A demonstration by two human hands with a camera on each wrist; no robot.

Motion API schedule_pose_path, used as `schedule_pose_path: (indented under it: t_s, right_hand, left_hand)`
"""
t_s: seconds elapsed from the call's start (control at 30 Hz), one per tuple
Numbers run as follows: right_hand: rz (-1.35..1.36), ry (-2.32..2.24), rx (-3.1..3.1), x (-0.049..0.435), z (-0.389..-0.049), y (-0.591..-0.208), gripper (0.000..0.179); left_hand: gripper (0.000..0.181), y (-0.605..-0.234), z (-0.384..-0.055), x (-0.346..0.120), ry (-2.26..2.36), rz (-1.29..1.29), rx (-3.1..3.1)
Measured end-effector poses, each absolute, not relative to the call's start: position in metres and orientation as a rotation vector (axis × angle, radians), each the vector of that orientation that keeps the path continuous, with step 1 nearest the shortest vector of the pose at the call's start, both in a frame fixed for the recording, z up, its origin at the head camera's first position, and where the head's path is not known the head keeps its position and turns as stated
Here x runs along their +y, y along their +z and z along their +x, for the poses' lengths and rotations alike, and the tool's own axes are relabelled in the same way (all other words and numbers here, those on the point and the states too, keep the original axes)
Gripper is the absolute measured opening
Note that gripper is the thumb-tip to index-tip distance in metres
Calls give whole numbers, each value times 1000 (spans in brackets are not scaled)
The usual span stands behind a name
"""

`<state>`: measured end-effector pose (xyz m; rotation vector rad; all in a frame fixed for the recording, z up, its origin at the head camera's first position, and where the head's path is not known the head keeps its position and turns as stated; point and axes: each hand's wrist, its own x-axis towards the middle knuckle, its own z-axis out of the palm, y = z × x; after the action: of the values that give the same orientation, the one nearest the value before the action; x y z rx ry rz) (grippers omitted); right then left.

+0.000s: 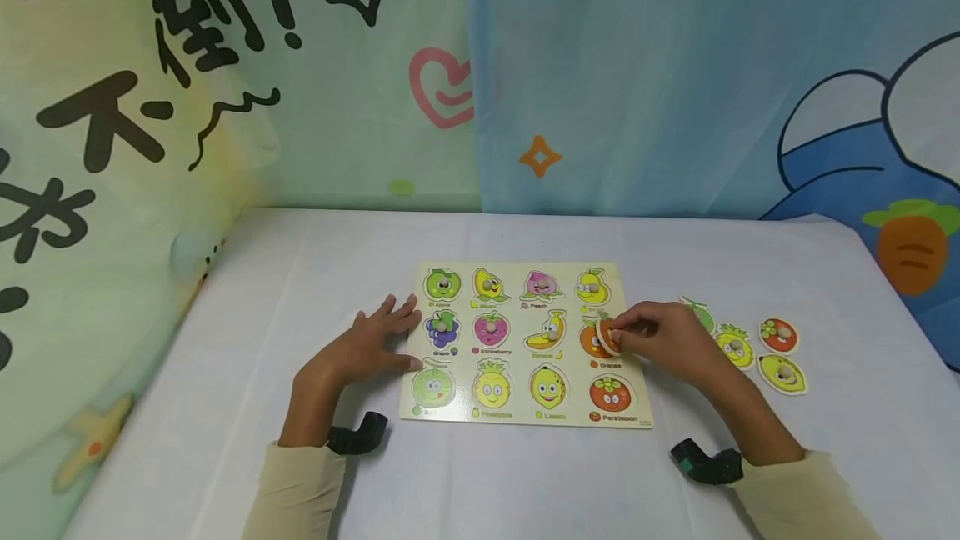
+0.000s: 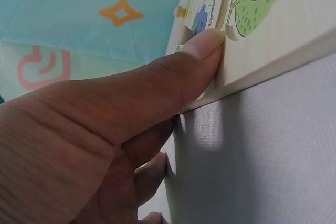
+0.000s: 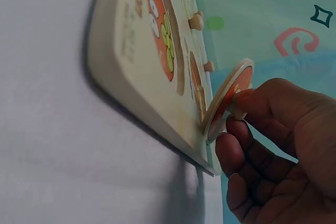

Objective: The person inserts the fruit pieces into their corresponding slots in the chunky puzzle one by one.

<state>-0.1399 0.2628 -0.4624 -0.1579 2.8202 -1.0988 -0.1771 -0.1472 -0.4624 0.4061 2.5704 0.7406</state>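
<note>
A wooden fruit puzzle board (image 1: pixel 519 394) lies flat on the table. My left hand (image 1: pixel 363 348) steadies its left side, fingers spread at the edge; in the left wrist view the thumb (image 2: pixel 202 45) presses on the top near the green melon picture (image 2: pixel 257 3). With thumb and fingertips, my right hand (image 1: pixel 667 338) pinches the orange puzzle piece (image 1: pixel 608 335) by its knob. In the right wrist view that orange piece (image 3: pixel 229 98) is tilted on edge, its lower rim right at the board. It partly overlaps the orange's slot (image 1: pixel 591 342) in the head view.
Loose pineapple (image 1: pixel 734 346), persimmon (image 1: pixel 778 335) and lemon (image 1: pixel 782 374) pieces lie right of the board, with a green piece (image 1: pixel 699 313) partly behind my right hand. Knobbed pieces such as the banana (image 1: pixel 546 332) sit in the upper rows. A printed cloth (image 1: pixel 637 90) hangs behind the table.
</note>
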Motion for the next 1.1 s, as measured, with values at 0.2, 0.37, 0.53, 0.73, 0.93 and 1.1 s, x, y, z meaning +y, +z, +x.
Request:
schedule_pose_path:
  t_s: [0.2,0.37,0.53,0.73,0.93,1.1]
  right_hand:
    - [-181,-1044,2804,254,-142,-463,14]
    - [-136,-971,2830,247,-141,-463,14]
    - [-169,-942,2845,239,-140,-460,13]
    - [-165,-892,2881,232,-140,-458,10]
    - [-112,-870,2891,229,-138,-459,12]
    - [-95,-894,2902,231,-136,-462,13]
  left_hand:
    - [82,-462,-178,-147,738,424,2564]
    - [81,-461,-179,-145,742,439,2563]
    - [81,-462,-178,-146,740,409,2560]
    - [81,-462,-179,-148,745,439,2566]
    - [81,-463,-179,-148,753,452,2561]
    - [82,-464,-179,-148,745,451,2562]
